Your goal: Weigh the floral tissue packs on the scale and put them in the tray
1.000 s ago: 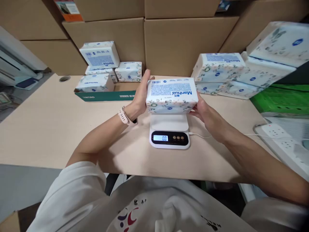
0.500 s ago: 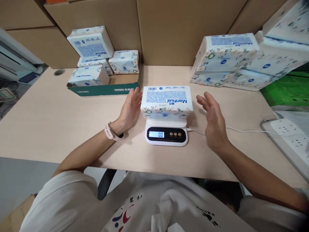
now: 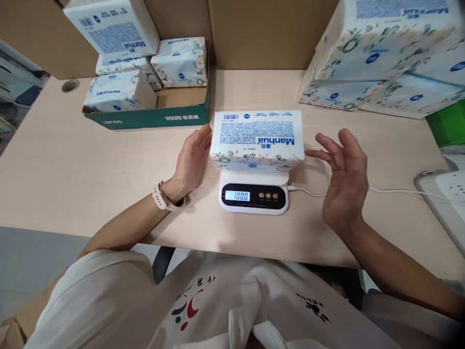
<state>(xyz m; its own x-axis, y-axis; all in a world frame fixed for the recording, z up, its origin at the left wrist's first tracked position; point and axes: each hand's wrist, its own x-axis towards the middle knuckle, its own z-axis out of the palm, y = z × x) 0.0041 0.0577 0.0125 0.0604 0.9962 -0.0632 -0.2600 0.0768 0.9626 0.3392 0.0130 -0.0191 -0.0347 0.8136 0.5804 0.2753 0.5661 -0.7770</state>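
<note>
A white tissue pack (image 3: 256, 139) with blue "Manhua" print and a floral edge lies flat on a small white digital scale (image 3: 254, 194), whose lit display reads 100.0. My left hand (image 3: 191, 160), open with fingers together, rests on the table just beside the pack's left end; a pale watch is on that wrist. To the pack's right, my right hand (image 3: 343, 172) hovers open with spread fingers, a short gap away from it. Neither hand holds anything.
A shallow green-edged cardboard tray (image 3: 148, 115) at the back left holds several tissue packs (image 3: 119, 92). More packs (image 3: 378, 58) are stacked at the back right. A white cable (image 3: 395, 191) runs from the scale to a power strip (image 3: 452, 186). Brown cartons (image 3: 269, 29) line the back.
Both hands set the pack on the scale and let go; they now stay open beside it. The display went from 0.0 to 100.0. The camera has leaned in closer.
</note>
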